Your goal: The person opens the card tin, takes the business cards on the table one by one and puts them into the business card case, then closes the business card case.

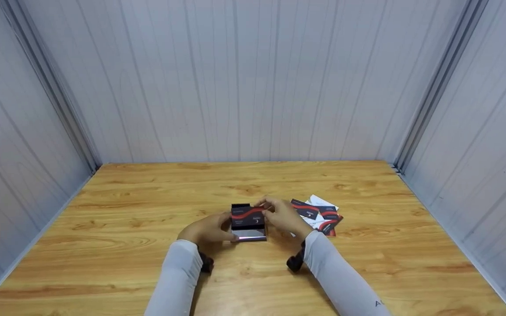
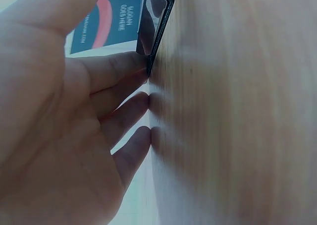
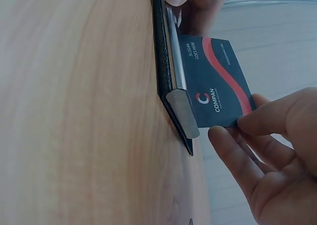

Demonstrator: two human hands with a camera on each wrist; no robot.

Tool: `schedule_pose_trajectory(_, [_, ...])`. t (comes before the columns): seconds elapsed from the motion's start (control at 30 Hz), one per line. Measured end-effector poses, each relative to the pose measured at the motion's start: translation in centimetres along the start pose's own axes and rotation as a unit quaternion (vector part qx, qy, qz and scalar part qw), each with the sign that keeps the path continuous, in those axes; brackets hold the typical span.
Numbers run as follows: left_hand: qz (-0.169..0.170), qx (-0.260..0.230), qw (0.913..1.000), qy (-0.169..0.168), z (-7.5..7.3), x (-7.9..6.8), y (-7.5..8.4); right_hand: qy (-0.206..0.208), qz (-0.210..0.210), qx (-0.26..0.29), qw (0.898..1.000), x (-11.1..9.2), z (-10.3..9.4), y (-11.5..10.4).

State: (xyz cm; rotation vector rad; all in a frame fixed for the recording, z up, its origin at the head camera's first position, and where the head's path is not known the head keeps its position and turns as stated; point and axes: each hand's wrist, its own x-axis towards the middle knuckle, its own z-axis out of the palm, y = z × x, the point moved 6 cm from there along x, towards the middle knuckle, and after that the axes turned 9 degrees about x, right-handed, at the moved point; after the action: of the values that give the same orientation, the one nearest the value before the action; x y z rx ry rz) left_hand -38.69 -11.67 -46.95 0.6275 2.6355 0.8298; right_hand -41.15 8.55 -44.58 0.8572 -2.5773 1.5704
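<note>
A business card case (image 1: 252,234), black outside with a shiny metal inside, lies opened on the table. My left hand (image 1: 205,229) holds its left side, the thumb on the front metal edge and fingers along the side. My right hand (image 1: 284,217) pinches the right far corner of a dark business card (image 3: 218,81) with a red wave. In the right wrist view the card stands tilted up out of the metal case (image 3: 173,46), its lower edge at or inside the opening; the exact contact is hidden. The left wrist view shows the case's side (image 2: 152,24) against my fingers.
Several loose business cards (image 1: 312,214), dark, red and white, lie overlapping on the wooden table (image 1: 147,197) just right of my right hand. Pale panelled walls (image 1: 253,87) enclose the table at the back and both sides.
</note>
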Motion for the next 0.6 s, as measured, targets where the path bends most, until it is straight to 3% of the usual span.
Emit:
schedule_pose_trajectory(0.3, [0.012,-0.001,0.9999,0.0,0.2,0.18,0.1,-0.013,0.032,-0.002,0.999,-0.37,0.27,0.52])
schedule_pose_trajectory(0.6, [-0.024,0.023,0.9995,0.0,0.14,-0.12,0.01,-0.053,0.014,-0.055,0.997,-0.52,0.68,0.6])
